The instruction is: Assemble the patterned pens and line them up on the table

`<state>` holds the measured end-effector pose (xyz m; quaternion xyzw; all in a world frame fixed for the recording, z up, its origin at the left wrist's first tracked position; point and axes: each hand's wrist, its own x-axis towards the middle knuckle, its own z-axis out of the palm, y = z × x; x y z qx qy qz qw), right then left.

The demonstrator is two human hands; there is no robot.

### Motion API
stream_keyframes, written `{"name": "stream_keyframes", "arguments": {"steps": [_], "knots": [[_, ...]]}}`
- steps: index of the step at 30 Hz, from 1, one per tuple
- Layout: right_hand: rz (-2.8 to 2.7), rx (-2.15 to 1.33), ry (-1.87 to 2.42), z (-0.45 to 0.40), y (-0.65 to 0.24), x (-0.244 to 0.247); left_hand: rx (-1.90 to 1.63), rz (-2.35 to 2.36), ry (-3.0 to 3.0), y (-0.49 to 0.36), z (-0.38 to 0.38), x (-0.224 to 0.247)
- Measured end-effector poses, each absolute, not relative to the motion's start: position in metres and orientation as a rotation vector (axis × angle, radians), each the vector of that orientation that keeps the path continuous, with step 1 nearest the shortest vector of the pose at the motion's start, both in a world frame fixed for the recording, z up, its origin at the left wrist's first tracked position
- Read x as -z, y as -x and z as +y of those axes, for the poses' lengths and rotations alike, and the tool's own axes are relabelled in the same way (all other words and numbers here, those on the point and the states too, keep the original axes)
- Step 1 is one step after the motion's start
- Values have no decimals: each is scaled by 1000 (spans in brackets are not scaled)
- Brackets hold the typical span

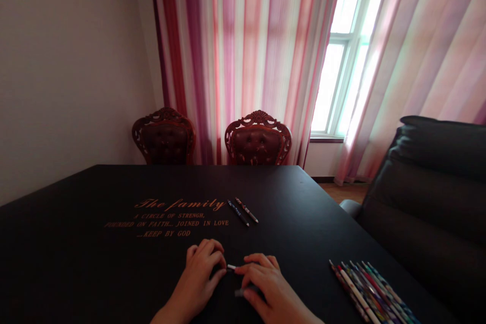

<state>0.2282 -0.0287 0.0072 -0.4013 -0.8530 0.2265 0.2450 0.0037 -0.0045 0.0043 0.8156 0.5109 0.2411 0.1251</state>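
Small white-ended piece (pixel 231 267) at the near middle of a black table (pixel 76 268), lying in the gap between the two hands; its full length cannot be made out, since fingers border it at either end. The left hand (pixel 203 271) has its fingers bent and its thumb drawn close to the index finger just beside the piece; whether they grip it cannot be told. The right hand (pixel 268 283) is likewise curled, its index fingertip at the piece's other end; a blurred grey stub (pixel 239 293) projects beside its thumb, the remainder hidden by the hand, and the firmness of any hold is unclear. Both forearms are cut off by the lower edge. Beyond the hands, a blue-patterned pen (pixel 238 213) and a red-and-dark pen (pixel 246 210) lie side by side, near the gold lettering (pixel 180 205). At right, a row of pens (pixel 374 291) is cropped below, overlap making its count uncertain. Farther off, the table conceals the lower parts of two carved chairs (pixel 258 139); a dark armchair (pixel 436 192) runs out of frame, and striped curtains (pixel 254 50) partly cover an overexposed window (pixel 336 81).
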Motion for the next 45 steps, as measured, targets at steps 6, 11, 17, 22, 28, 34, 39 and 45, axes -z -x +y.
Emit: {"name": "stream_keyframes", "arguments": {"steps": [6,11,17,22,28,34,39,45], "knots": [[-2204,-529,1214,-28,-234,-11,-684,1509,-2369,-2,-6,-7],[-2133,-513,1295,-25,-233,-5,-674,1521,-2362,0,-6,-9],[-2066,-544,1313,-23,-235,-7,-705,1552,-2349,-1,-7,-8],[-2046,-628,1283,-23,-234,-7,-711,1559,-2353,-1,-9,-10],[-1828,-593,1326,-17,-246,-11,-761,1624,-2333,3,-7,-8],[-1785,-580,1434,-3,-265,-3,-760,1644,-2348,4,-5,-6],[-1821,-577,1396,-2,-264,2,-756,1673,-2354,5,-4,-4],[-1853,-536,1408,-3,-262,2,-765,1763,-2317,10,-1,-4]]}}
